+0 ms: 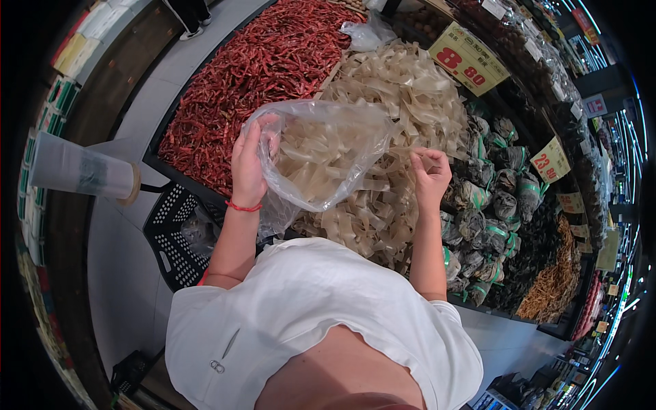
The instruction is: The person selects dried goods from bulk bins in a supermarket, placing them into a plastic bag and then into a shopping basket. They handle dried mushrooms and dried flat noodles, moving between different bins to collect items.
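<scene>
My left hand, with a red cord round the wrist, grips the rim of a clear plastic bag. The bag's mouth is spread wide above a heap of dried wide noodles, pale, flat and translucent. Noodles show through the bag; whether some lie inside it I cannot tell. Right of the bag, over the same heap, my right hand has its thumb and fingertips pinched together. What they hold, if anything, is too small to make out.
Dried red chillies fill the bin's left part. Dark bundles tied with green bands lie to the right, near yellow price signs. A black perforated basket and a clear cylindrical container stand left. Another person's feet show far left.
</scene>
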Action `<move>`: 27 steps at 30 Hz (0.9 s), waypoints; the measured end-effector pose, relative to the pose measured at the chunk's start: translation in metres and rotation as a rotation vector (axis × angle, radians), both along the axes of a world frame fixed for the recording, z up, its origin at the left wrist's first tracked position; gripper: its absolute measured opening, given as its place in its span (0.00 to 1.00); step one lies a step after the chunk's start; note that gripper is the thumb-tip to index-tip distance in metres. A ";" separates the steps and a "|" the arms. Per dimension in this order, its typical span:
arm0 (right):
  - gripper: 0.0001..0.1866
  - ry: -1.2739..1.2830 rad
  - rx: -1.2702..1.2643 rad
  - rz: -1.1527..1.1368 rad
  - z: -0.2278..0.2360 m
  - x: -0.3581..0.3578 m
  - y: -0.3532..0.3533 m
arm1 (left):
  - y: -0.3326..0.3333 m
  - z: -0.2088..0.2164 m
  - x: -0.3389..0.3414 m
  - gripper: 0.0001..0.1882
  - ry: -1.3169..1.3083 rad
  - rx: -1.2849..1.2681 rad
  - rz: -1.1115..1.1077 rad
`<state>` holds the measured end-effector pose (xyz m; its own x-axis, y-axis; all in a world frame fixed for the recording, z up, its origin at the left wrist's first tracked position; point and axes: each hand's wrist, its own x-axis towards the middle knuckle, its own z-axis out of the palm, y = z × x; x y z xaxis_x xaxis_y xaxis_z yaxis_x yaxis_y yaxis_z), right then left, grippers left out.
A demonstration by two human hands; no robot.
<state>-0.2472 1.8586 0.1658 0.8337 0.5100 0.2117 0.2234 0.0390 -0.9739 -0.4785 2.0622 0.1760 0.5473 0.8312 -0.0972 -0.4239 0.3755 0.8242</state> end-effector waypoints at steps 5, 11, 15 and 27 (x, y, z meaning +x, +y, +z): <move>0.10 0.079 0.143 -0.138 -0.003 0.028 -0.003 | -0.001 0.002 0.002 0.18 0.013 -0.020 0.008; 0.14 0.471 0.331 0.077 0.003 0.033 -0.006 | 0.000 0.002 0.000 0.18 -0.006 -0.001 -0.015; 0.16 0.232 -0.347 0.414 0.025 0.008 -0.009 | -0.002 0.005 0.001 0.18 0.033 -0.027 0.022; 0.32 -0.549 -0.764 0.485 0.009 -0.036 0.010 | -0.001 0.002 0.000 0.18 -0.003 -0.011 -0.004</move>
